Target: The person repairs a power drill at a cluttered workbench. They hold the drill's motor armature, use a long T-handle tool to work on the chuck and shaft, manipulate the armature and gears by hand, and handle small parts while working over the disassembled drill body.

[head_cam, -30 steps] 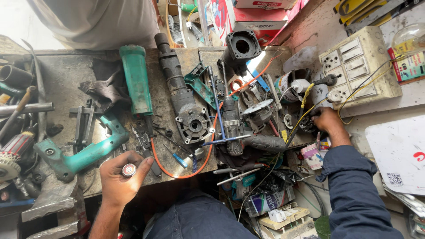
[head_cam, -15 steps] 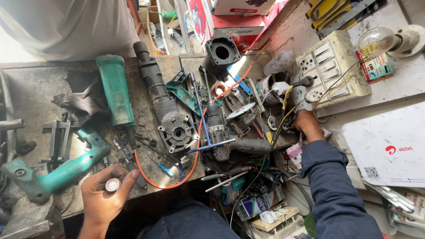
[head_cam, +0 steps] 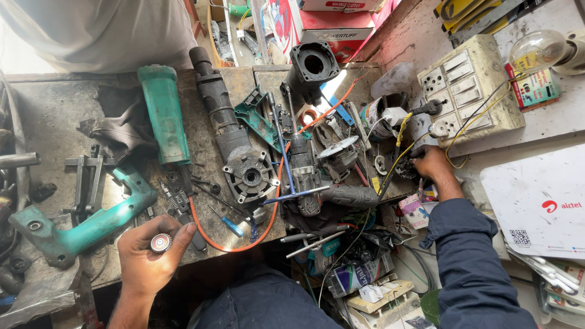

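My left hand [head_cam: 146, 259] rests at the near edge of the greasy workbench [head_cam: 55, 106] and pinches a small round metal part with a red centre [head_cam: 161, 243] between thumb and fingers. My right hand [head_cam: 430, 162], in a dark blue sleeve, reaches far right among yellow and black wires [head_cam: 399, 155] below a cream switchboard [head_cam: 472, 91]; its fingers are curled on something hidden in the clutter. A grey motor housing with a round flange [head_cam: 244, 170] lies between the hands, ringed by an orange cable [head_cam: 244, 244].
A teal drill body [head_cam: 85, 222] and a green tool casing [head_cam: 163, 116] lie left of centre. A blue-handled screwdriver [head_cam: 226, 222], a black square housing [head_cam: 312, 64], red boxes [head_cam: 329, 24] and a bare bulb [head_cam: 539, 52] crowd the bench. Another person's light garment [head_cam: 103, 30] is at the far edge.
The view has shifted, so the bench sits lower and left in frame. My left hand still holds the round part near the bench edge; my right hand stays among the wires.
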The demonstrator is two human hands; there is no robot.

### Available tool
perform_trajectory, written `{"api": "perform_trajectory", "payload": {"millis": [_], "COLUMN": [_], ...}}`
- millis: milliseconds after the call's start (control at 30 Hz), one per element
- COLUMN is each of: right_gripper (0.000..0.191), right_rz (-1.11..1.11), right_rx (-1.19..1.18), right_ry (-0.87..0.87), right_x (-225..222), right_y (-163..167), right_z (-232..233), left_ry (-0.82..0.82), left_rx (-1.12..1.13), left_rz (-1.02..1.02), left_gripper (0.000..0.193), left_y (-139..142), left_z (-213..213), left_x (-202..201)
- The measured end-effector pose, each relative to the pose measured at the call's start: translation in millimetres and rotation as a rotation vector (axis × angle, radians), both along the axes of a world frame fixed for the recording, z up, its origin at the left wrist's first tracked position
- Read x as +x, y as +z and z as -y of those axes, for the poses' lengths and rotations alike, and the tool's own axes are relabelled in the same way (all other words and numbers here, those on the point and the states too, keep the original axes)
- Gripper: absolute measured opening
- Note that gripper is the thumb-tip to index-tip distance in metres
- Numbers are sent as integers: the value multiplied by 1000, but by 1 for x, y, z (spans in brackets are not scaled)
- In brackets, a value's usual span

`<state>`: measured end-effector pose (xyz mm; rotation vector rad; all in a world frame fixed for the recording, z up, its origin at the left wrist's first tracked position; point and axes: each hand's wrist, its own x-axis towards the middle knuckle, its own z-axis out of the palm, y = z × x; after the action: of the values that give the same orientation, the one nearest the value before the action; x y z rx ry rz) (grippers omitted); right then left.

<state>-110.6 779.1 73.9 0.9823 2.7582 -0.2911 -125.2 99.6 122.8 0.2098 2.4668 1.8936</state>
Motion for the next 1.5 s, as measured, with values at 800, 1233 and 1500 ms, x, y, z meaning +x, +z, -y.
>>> {"api": "perform_trajectory", "payload": {"millis": [800,1233,1500], "right_gripper": [35,47,50], "right_rz": [-135,155,105], "right_rx": [-58,-39,-111], "right_ry": [101,236,176], "right_x": [14,0,8], "right_y": [0,13,9], "right_z": [-9,-25,-29], "left_ry": [-21,-94,-98], "left_rx": [61,48,12], "left_rz": [46,16,96], "left_gripper": [20,17,18], "left_y": [-3,-28,-33], "left_z": [-29,-49,-56], "left_x": [8,4,-2]}}
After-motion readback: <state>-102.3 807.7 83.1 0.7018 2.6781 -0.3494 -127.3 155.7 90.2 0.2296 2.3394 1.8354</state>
